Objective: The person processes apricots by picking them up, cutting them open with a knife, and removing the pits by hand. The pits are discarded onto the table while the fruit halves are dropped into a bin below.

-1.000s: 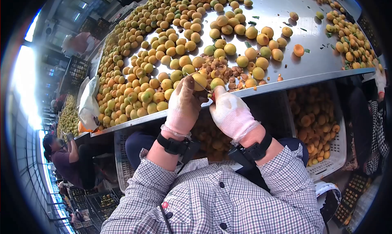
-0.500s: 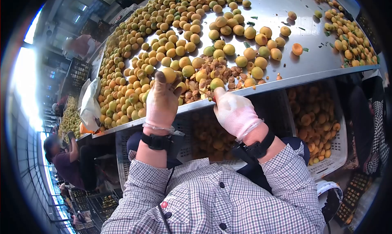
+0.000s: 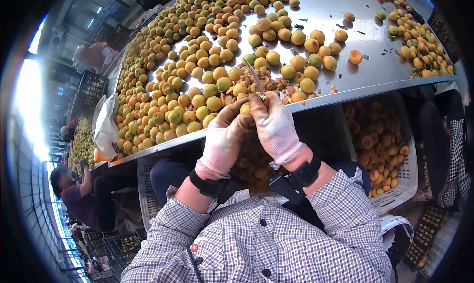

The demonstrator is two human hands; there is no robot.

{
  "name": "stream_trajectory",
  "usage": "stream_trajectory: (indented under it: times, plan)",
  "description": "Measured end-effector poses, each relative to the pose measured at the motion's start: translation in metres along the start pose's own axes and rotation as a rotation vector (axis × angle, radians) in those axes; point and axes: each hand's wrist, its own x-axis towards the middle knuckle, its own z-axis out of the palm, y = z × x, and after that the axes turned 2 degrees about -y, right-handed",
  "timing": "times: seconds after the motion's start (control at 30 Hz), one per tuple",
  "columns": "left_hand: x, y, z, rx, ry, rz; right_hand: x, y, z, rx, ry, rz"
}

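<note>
My left hand (image 3: pixel 225 137), in a stained white and pink glove, is closed around an apricot (image 3: pixel 244 108) at the table's front edge. Only a small part of that fruit shows between the fingers. Right beside it, my gloved right hand (image 3: pixel 275 130) grips a small knife (image 3: pixel 255 76), whose curved blade points up and away over the table. The two hands touch or nearly touch at the fruit. Just beyond them lies a heap of brown apricot pits (image 3: pixel 280 84). Whole yellow-green apricots (image 3: pixel 198 101) spread over the table to the left of the heap.
The metal table (image 3: pixel 373 80) has a raised front rim. Beneath it stand crates, one of them a white crate (image 3: pixel 414 177) with halved apricots (image 3: pixel 377 145). A plastic bag (image 3: pixel 105 127) hangs at the left corner. Another person (image 3: pixel 79 194) sits at far left.
My left hand has moved right and down with an apricot, meeting my right hand at the table edge. The knife blade now shows, pointing upward from my right hand.
</note>
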Motion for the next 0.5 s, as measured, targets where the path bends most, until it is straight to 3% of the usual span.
stream_trajectory:
  times: [0.13,0.37,0.43,0.47,0.5]
  plan:
    - [-0.002,-0.003,0.007,-0.303,-0.019,-0.036,-0.003,-0.008,-0.003,-0.097,-0.009,-0.08]
    - [-0.008,0.003,-0.001,-0.355,-0.101,-0.066,-0.004,-0.002,0.0,-0.163,0.003,-0.327]
    - [-0.009,0.004,-0.007,-0.068,-0.162,-0.027,-0.004,-0.003,0.0,-0.177,0.004,-0.365]
    - [-0.009,0.005,-0.008,-0.07,-0.162,-0.027,-0.004,-0.005,-0.001,-0.218,0.007,-0.396]
    - [-0.008,0.006,-0.009,-0.261,-0.138,-0.116,-0.005,-0.006,-0.002,-0.259,0.01,-0.427]
